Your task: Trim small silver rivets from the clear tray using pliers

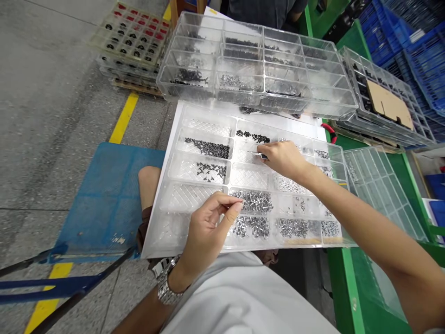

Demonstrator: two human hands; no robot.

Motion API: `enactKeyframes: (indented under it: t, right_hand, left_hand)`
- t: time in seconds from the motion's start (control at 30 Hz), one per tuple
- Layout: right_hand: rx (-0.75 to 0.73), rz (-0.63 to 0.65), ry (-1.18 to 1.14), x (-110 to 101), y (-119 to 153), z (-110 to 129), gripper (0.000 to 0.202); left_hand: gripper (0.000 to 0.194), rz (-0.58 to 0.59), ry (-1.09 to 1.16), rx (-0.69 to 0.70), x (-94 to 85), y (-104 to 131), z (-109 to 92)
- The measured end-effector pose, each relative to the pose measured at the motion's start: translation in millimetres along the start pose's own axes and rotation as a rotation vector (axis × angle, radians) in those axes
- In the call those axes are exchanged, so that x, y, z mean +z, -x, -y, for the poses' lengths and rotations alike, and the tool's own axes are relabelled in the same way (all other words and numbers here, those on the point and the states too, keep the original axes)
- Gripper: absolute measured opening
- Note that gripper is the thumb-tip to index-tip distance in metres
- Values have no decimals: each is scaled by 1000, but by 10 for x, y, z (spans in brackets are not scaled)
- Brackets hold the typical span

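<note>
My right hand (280,157) grips a tweezer-like tool (257,154) above the divided tray (189,191). My left hand (208,222) is pinched over silver pins (256,200); contents indeterminable. Recommended: light pinch, steady tip.

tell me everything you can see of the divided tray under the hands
The divided tray looks like clear plastic, with thin walls, rows of shallow compartments and a crisscross pattern on some floors. It lies flat on a white surface. Some compartments hold small black parts, others silvery pin-like parts. The left hand and right hand are over it; whether either touches it cannot be told.
</note>
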State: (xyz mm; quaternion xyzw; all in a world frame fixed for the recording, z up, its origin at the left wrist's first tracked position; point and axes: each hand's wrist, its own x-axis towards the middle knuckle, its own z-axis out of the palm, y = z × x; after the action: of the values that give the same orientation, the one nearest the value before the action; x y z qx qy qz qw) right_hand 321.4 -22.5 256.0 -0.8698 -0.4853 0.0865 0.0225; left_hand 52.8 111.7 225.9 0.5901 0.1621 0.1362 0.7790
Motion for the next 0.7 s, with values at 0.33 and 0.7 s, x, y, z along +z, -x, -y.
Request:
enactKeyframes:
  t: [0.33,0.7]
  right_hand:
    - [40,-123,-289,-142,188,44,18]
    - [477,-253,-1606,345,1293,1273,27]
  left_hand:
    - [10,-83,58,-6,25,-34,-1]
    - [11,-146,-107,37,28,-171,-251]
